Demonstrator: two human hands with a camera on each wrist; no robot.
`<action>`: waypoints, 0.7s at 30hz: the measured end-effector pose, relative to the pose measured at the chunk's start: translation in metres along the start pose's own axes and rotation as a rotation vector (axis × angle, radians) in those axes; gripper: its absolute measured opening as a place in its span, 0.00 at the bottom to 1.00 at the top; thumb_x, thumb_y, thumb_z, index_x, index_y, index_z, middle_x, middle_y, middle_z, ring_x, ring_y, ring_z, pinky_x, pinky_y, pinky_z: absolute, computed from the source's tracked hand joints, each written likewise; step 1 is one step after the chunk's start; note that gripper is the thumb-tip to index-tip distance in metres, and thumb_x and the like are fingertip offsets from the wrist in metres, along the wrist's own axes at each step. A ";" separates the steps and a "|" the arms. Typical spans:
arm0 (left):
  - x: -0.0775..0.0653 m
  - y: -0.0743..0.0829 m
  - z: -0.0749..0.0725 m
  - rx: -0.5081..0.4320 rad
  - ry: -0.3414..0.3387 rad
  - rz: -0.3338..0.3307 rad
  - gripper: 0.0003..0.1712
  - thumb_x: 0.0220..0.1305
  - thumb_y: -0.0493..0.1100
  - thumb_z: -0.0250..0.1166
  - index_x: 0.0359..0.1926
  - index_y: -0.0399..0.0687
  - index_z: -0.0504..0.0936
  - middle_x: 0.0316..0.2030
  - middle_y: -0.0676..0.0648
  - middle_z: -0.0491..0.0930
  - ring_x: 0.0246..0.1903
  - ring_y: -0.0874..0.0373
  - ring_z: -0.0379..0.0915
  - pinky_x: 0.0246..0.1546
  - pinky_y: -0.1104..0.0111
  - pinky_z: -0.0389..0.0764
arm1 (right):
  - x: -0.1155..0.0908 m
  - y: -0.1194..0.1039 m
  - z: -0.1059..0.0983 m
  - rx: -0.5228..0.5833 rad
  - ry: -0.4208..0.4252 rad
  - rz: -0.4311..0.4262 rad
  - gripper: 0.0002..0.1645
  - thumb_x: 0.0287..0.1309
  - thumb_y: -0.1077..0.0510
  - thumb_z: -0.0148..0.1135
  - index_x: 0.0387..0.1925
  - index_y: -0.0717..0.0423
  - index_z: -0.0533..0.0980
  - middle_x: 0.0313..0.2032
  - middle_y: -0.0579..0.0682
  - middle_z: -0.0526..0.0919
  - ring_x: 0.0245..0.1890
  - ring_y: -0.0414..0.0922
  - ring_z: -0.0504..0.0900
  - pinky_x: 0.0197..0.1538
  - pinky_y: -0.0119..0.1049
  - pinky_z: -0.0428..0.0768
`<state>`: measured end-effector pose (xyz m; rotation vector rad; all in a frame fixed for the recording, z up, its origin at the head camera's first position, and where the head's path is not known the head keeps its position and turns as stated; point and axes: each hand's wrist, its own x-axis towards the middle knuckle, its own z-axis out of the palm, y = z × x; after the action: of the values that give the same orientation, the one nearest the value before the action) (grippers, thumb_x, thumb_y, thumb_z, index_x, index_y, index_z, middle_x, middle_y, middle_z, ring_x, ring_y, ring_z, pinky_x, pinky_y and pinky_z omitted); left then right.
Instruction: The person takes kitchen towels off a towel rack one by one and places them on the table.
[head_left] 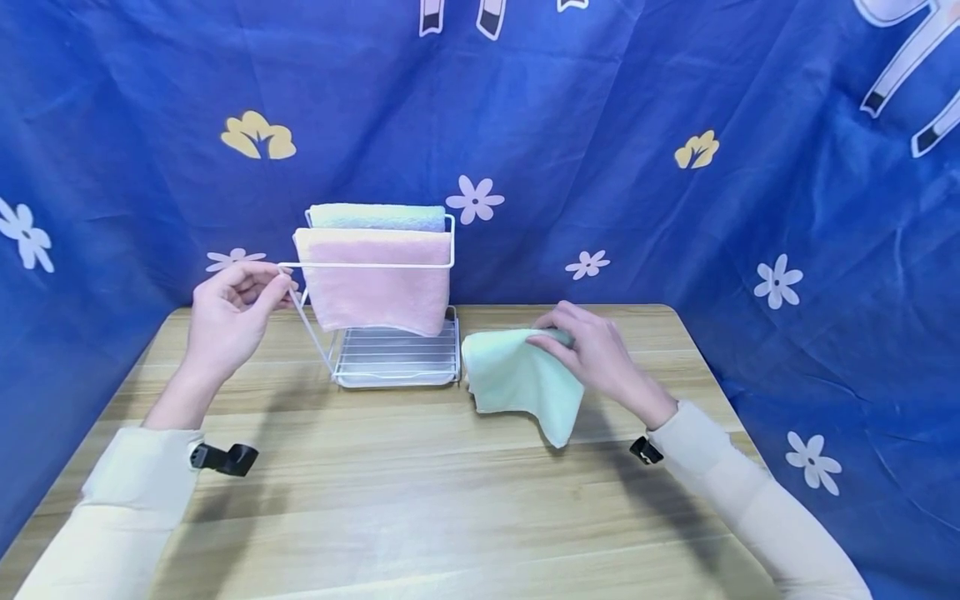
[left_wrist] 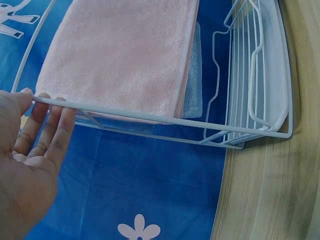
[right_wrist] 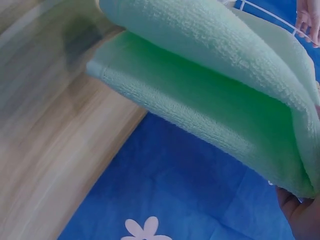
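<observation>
My left hand pinches the upper front corner of a white wire rack between thumb and fingers. In the left wrist view, its fingers lie against the rack's wire from below. Over the rack's rails hang a folded pink towel and, behind it, a light blue towel. To the right of the rack, my right hand grips the top edge of a folded light green towel, whose lower corner droops over the table. In the right wrist view the green towel gapes between its two layers.
A white tray sits under the wire grid at the rack's base. The wood-patterned table ends at a blue printed curtain behind and at both sides. A black strap is on the left wrist, another on the right.
</observation>
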<state>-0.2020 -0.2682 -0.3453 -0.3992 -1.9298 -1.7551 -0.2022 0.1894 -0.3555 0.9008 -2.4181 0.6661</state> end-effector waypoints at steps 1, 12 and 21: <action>0.000 0.000 0.000 0.003 0.000 -0.001 0.08 0.69 0.26 0.66 0.45 0.39 0.86 0.33 0.58 0.89 0.31 0.69 0.87 0.37 0.82 0.89 | -0.001 0.000 0.001 0.005 -0.007 0.004 0.09 0.63 0.51 0.75 0.41 0.50 0.86 0.34 0.44 0.85 0.24 0.37 0.75 0.25 0.31 0.73; 0.000 -0.001 -0.001 0.014 0.005 -0.007 0.08 0.70 0.27 0.66 0.45 0.39 0.86 0.34 0.59 0.89 0.32 0.70 0.87 0.37 0.83 0.89 | -0.004 0.012 0.014 0.031 -0.022 0.036 0.10 0.65 0.51 0.74 0.42 0.52 0.86 0.35 0.46 0.86 0.26 0.39 0.77 0.26 0.31 0.74; -0.001 -0.001 -0.001 -0.001 -0.001 -0.001 0.08 0.70 0.27 0.66 0.45 0.40 0.86 0.34 0.58 0.89 0.32 0.69 0.87 0.38 0.81 0.90 | 0.002 0.023 0.024 0.012 -0.024 0.067 0.10 0.66 0.49 0.73 0.43 0.49 0.86 0.34 0.44 0.84 0.27 0.39 0.76 0.27 0.33 0.73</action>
<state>-0.2020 -0.2698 -0.3467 -0.3995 -1.9298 -1.7574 -0.2262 0.1899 -0.3796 0.8396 -2.4778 0.6985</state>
